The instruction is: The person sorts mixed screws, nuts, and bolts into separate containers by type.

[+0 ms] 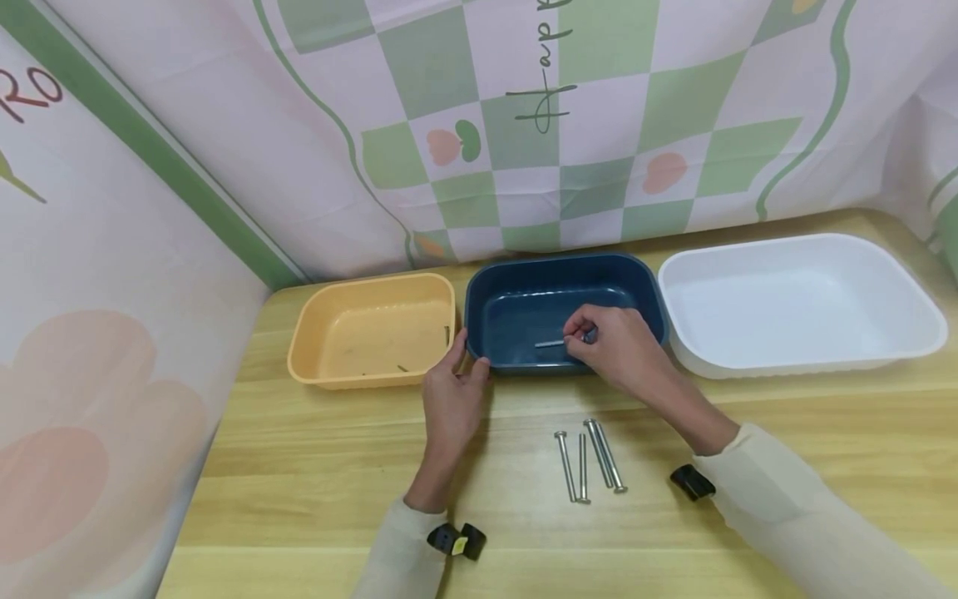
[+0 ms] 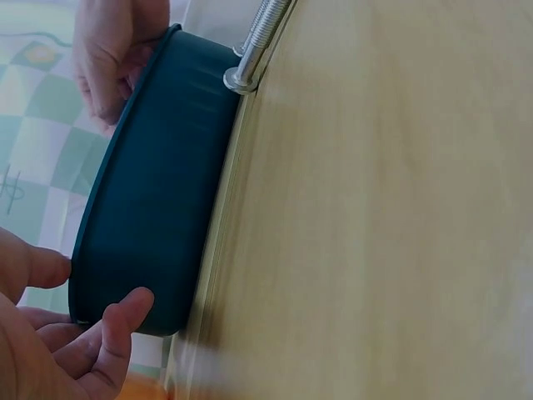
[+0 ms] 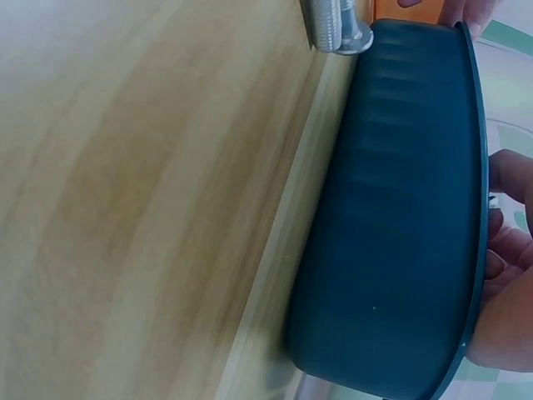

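A dark blue plastic tray (image 1: 561,368) stands in the middle of the row in the head view. My left hand (image 1: 452,399) holds its front left corner, thumb against the front wall and fingers at the left side. Over the tray's inside, my right hand (image 1: 617,345) pinches a silvery bolt (image 1: 550,344) between thumb and fingertips; the fingers partly hide its head end. Whether the bolt touches the tray floor I cannot tell. In front of the tray, several long silvery bolts (image 1: 566,466) lie loosely side by side on the wooden table (image 1: 314,482).
A yellow tray (image 1: 367,382) with a few small dark pieces in it stands left of the blue one. To the right is a white tray (image 1: 808,366), its wall close beside the blue tray. A printed cloth (image 1: 524,191) hangs behind the trays.
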{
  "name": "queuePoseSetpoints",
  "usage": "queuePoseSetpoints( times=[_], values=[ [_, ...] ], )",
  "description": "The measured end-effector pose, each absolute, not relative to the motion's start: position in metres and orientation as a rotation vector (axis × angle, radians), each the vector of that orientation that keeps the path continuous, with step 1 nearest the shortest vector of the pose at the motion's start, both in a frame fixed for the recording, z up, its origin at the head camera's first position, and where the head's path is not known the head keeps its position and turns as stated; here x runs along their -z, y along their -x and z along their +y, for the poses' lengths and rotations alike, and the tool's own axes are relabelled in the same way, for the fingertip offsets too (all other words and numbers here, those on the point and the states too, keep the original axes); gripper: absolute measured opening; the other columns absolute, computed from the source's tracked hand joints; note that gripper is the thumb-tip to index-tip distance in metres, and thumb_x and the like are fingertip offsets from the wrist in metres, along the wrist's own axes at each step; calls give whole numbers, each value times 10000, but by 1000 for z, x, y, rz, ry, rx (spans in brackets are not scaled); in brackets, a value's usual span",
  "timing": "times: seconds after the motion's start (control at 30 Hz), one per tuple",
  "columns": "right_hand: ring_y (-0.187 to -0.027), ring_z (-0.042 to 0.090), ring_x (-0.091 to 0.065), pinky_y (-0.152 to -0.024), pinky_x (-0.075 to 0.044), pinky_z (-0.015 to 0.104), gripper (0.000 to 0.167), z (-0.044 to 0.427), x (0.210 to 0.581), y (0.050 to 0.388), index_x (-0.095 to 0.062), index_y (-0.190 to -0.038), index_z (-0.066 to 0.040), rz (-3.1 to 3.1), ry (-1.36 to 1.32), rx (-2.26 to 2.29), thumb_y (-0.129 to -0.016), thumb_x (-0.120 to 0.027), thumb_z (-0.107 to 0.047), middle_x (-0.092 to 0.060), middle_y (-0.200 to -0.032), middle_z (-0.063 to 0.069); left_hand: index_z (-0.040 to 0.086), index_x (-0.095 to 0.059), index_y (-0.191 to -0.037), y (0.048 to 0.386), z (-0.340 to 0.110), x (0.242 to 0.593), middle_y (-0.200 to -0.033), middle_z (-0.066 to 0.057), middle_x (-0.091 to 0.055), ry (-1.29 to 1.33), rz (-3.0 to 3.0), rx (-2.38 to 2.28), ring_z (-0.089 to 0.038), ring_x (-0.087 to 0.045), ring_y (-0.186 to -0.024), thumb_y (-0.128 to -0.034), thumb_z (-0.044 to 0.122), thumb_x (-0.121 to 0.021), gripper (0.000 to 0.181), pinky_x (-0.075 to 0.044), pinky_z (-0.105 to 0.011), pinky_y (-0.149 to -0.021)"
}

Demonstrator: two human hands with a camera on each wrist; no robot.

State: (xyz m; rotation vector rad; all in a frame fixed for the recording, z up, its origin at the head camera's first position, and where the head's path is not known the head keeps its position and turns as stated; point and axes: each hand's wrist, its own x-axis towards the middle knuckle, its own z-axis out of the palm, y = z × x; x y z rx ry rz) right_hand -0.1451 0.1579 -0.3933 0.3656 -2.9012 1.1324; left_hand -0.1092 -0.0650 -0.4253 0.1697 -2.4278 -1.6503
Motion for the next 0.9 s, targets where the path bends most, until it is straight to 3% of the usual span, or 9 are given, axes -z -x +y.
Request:
queuePoseSetpoints(
  times=[0.4, 0.9],
  values=[
    [-760, 217, -610, -684, -510, 383, 106, 158, 393, 143, -726, -996, -45, -2877, -378, -1128, -905, -709, -95, -692, -958, 91, 35, -571, -1400, 108, -65, 424, -1324, -140, -597, -161, -2424, 1638, -216, -626, -516, -919, 39, -688, 495, -347, -179, -405],
    [-792, 247, -579, -715, -502, 396, 155, 157, 389, 139, -717, -1047, -37, -2873, -380, -1132, -911, -719, -112, -688, -1021, 108, 49, -555, -1416, 109, -65, 423, -1345, -139, -582, -183, -2436, 1664, -276, -687, -602, -928, 45, -682, 504, -371, -174, -413]
  ],
)
